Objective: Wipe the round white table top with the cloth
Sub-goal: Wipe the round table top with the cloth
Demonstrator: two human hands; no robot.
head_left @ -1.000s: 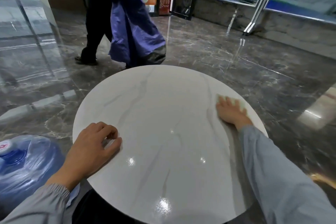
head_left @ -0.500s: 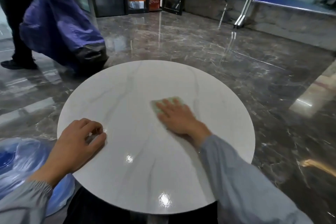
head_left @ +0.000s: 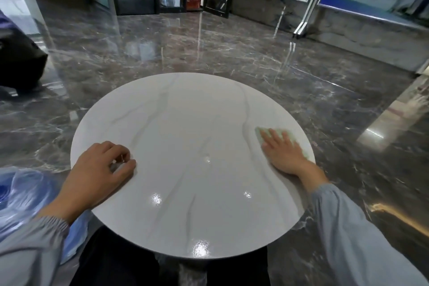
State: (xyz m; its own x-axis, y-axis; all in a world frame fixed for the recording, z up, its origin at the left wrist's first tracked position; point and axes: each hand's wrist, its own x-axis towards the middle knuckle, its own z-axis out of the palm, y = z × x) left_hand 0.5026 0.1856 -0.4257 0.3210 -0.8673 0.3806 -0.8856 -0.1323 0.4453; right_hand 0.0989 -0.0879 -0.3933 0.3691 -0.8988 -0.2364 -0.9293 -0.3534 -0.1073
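Note:
The round white table top (head_left: 185,127), faintly veined in grey and glossy, fills the middle of the head view. A pale green cloth (head_left: 291,137) lies flat at the table's right edge. My right hand (head_left: 282,153) presses down on it with fingers spread, so only the cloth's far and right margins show. My left hand (head_left: 97,174) rests on the table's left rim with fingers curled and the thumb on the surface, holding nothing.
A blue water jug (head_left: 21,197) stands on the floor just left of the table. A dark bag (head_left: 18,62) sits at the far left. Glossy dark marble floor (head_left: 209,49) surrounds the table. A metal post (head_left: 304,18) and wall panels stand behind.
My right hand slid the cloth from the right side to the middle, then back to the right edge. The person with the purple garment has left the view to the left. My left hand stayed put.

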